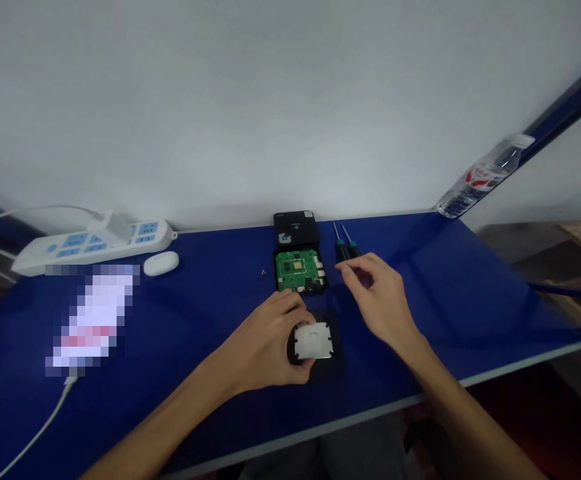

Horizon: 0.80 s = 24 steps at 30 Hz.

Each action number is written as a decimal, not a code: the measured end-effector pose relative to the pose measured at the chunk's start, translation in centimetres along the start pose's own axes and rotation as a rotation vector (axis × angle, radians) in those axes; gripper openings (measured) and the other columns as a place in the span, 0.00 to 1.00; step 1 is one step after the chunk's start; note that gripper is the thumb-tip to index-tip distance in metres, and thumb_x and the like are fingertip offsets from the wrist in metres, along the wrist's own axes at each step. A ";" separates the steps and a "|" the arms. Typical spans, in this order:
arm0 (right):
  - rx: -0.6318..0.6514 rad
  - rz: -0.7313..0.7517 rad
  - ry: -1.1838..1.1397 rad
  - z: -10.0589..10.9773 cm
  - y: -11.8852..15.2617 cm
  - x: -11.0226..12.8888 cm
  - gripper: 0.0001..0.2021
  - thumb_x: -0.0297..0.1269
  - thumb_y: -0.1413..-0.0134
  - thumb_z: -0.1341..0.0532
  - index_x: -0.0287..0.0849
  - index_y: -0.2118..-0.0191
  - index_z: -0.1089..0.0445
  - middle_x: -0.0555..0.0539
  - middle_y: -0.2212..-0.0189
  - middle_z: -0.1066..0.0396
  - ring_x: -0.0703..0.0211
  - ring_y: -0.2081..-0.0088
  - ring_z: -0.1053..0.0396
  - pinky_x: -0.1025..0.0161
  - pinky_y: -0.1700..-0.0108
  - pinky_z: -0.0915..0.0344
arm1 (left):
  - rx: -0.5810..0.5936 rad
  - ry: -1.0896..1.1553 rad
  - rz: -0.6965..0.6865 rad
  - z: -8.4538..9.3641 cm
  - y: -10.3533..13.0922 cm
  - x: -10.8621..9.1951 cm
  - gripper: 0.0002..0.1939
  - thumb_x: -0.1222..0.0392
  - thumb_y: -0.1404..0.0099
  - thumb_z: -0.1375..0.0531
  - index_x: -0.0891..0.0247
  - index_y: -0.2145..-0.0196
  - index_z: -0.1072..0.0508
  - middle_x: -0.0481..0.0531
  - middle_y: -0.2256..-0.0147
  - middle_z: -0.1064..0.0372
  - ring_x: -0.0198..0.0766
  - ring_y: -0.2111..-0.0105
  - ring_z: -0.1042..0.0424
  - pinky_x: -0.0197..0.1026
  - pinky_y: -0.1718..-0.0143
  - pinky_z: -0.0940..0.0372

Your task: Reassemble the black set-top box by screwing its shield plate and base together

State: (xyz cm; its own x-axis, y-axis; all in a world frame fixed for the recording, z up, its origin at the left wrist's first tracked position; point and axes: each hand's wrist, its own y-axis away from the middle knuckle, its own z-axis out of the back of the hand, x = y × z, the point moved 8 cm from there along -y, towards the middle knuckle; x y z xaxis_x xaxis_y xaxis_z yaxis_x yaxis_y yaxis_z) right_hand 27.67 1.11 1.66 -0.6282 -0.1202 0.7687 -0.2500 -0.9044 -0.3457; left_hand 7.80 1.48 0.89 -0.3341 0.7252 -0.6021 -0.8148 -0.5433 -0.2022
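Observation:
My left hand [275, 340] is closed on a dark part with a silver metal plate [313, 341] on its upper face, thumb on the near side and fingers on the far side. Beneath that part, a dark square patch [338, 367] shows on the table. My right hand [378, 293] hovers near the handles of two screwdrivers [341, 248], thumb and index finger pinched together; I cannot make out what is between them. Between the hands and the wall sits an opened black case with a green circuit board [299, 268]. A black lid [296, 228] lies behind it.
Tiny screws [263, 273] lie left of the board. Farther left are a white power strip [93, 247], a white oval case [161, 263] and a blurred-out phone [95, 317] on a cable. A plastic bottle [485, 177] leans by the blue frame at right. The table's front edge [295, 443] is near me.

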 end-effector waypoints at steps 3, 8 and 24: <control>0.106 -0.059 -0.108 -0.8 2.7 1.1 0.13 0.42 0.26 0.37 0.44 0.58 0.16 0.47 0.64 0.24 0.56 0.67 0.30 0.58 0.63 0.36 | 0.014 0.035 0.038 0.4 0.0 0.2 0.22 0.63 0.47 0.28 0.59 0.53 0.22 0.53 0.55 0.26 0.50 0.54 0.26 0.55 0.50 0.28; 0.200 -0.314 -0.365 -1.5 6.0 0.4 0.14 0.50 0.27 0.34 0.45 0.56 0.16 0.48 0.64 0.24 0.58 0.70 0.31 0.61 0.67 0.37 | -0.037 0.081 0.038 1.4 0.1 0.2 0.26 0.64 0.45 0.27 0.55 0.49 0.24 0.52 0.51 0.27 0.48 0.52 0.25 0.52 0.50 0.27; 0.440 -0.561 -0.762 -5.5 6.9 1.6 0.20 0.56 0.33 0.31 0.41 0.63 0.21 0.56 0.85 0.39 0.66 0.82 0.48 0.65 0.78 0.54 | -0.132 0.064 -0.003 4.3 -0.1 -0.5 0.24 0.61 0.33 0.28 0.53 0.41 0.24 0.52 0.47 0.27 0.43 0.51 0.22 0.46 0.50 0.24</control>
State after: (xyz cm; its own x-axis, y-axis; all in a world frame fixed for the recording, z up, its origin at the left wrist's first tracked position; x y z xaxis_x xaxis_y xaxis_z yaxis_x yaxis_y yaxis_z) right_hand 20.83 -3.11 -2.45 0.1644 0.2748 0.9473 0.0240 -0.9612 0.2747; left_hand 6.01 2.94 4.52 -0.2973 0.7012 -0.6480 -0.7449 -0.5949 -0.3019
